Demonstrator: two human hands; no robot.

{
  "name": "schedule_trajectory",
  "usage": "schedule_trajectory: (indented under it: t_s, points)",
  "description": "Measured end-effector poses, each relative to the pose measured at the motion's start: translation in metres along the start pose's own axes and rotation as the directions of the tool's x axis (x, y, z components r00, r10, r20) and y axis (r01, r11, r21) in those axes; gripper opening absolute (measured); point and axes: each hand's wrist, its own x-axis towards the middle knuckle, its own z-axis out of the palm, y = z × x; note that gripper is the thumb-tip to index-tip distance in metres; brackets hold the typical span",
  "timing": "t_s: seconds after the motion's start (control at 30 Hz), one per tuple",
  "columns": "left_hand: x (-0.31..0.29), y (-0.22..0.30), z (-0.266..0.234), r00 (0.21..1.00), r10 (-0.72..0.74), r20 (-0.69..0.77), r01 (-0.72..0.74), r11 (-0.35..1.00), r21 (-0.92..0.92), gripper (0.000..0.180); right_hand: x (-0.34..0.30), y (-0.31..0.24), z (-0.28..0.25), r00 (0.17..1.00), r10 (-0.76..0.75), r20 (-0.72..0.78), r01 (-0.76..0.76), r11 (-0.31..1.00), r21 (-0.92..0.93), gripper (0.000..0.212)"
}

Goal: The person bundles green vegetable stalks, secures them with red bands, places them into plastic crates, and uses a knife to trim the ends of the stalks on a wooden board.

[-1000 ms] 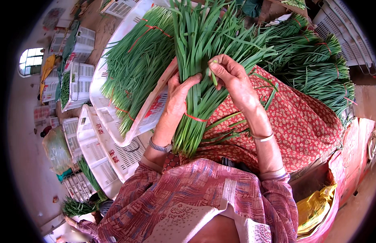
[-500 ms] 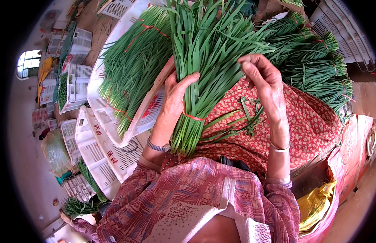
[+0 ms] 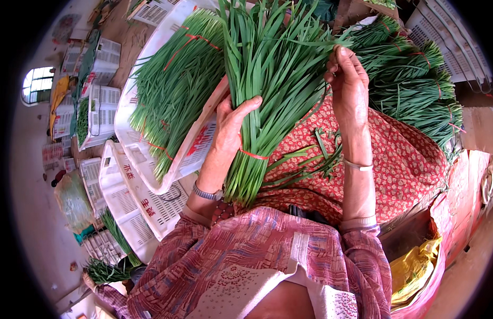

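While the left hand (image 3: 230,130) wraps its fingers around one bundle of long green chives (image 3: 267,90), gripping it just above the single red rubber band (image 3: 253,154) that ties the stems, the right hand (image 3: 348,87) is raised beside the leaves with its fingertips pinched together on a thin blade near the top. The bundle stands tilted over a red patterned cloth (image 3: 400,159) spread across the lap, its cut ends pointing toward the person. A few loose green leaves (image 3: 323,157) lie on that cloth, just right of the bundle. Each wrist carries one band: a watch (image 3: 206,193) on the left, a bracelet (image 3: 359,166) on the right. To the left, one white plastic crate (image 3: 150,159) holds more tied chives, with two more white crates (image 3: 127,199) stacked below it. Several further tied bundles (image 3: 416,90) lie at the upper right, too overlapped to count exactly.
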Motion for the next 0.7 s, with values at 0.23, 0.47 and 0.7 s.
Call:
schedule_trajectory:
  t_s: [0.23,0.47,0.7]
  points:
    - [0.0,0.003,0.003,1.0,-0.009,0.026,0.008,1.0,0.014,0.04,-0.013,0.001,0.017,0.929,-0.082,0.361,0.319,0.672,-0.668,0.022]
    - [0.0,0.004,0.005,0.999,-0.032,0.004,0.032,0.999,0.041,0.039,-0.012,0.011,0.023,0.919,-0.11,0.378,0.372,0.555,-0.744,0.015]
    - [0.005,0.003,-0.01,1.0,-0.004,-0.014,0.005,0.999,0.033,0.042,-0.008,0.0,0.03,0.999,-0.036,-0.025,0.03,0.977,-0.212,0.025]
